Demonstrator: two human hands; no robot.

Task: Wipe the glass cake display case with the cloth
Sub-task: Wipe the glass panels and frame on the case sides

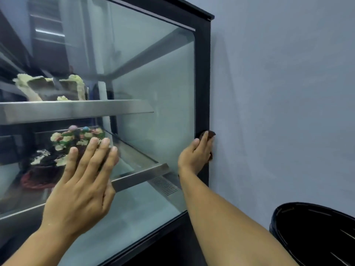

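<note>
Two hands, left [82,187] flat, right [194,154] gripping cloth [209,133]

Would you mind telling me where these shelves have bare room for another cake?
The upper shelf is bare from the white-frosted cakes to the side glass. The lower shelf is bare right of the flower-topped cake, toward its corner. The left ends of both are crowded; the left hand hides part of the lower one.

Head-worn wide view, facing forward and down, close to display case [202,83]
</note>
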